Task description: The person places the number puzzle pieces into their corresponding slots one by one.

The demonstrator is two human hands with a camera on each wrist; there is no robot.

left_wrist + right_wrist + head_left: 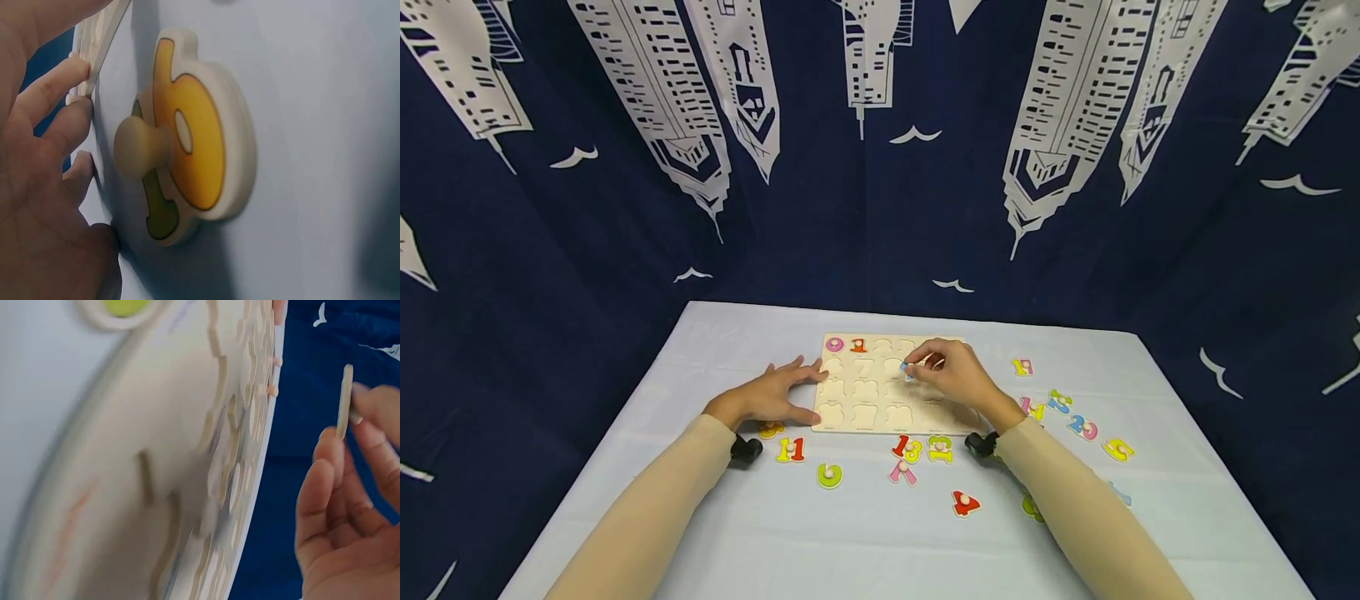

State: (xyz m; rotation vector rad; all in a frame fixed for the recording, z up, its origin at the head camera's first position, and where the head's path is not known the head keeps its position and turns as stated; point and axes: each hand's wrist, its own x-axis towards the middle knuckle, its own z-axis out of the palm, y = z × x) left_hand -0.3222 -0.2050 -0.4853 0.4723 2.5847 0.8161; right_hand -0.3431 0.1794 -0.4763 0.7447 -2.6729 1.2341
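A pale wooden number-puzzle board (pixel 880 431) with cut-out recesses lies on the table. My left hand (pixel 772 393) rests at its left edge, fingers spread and thumb at the lower corner. Over the board's middle, my right hand (pixel 955 372) pinches a small blue puzzle piece (pixel 907 370) between thumb and fingers. The right wrist view shows this piece (pixel 344 403) edge-on, raised off the board; its numeral is hidden there. A pink 0 piece (pixel 834 344) and a red 1 piece (pixel 858 345) sit in the top row. Beside my left wrist lies a yellow-and-green piece (pixel 197 144) with a wooden knob (pixel 134 148).
Loose number pieces lie on the white table (pixel 737 533): a yellow-and-red 11 (pixel 791 450), a green one (pixel 829 476) and a red one (pixel 965 503) before the board, several more to the right, such as a blue-and-pink 20 (pixel 1082 427). A dark patterned cloth (pixel 865 208) hangs behind.
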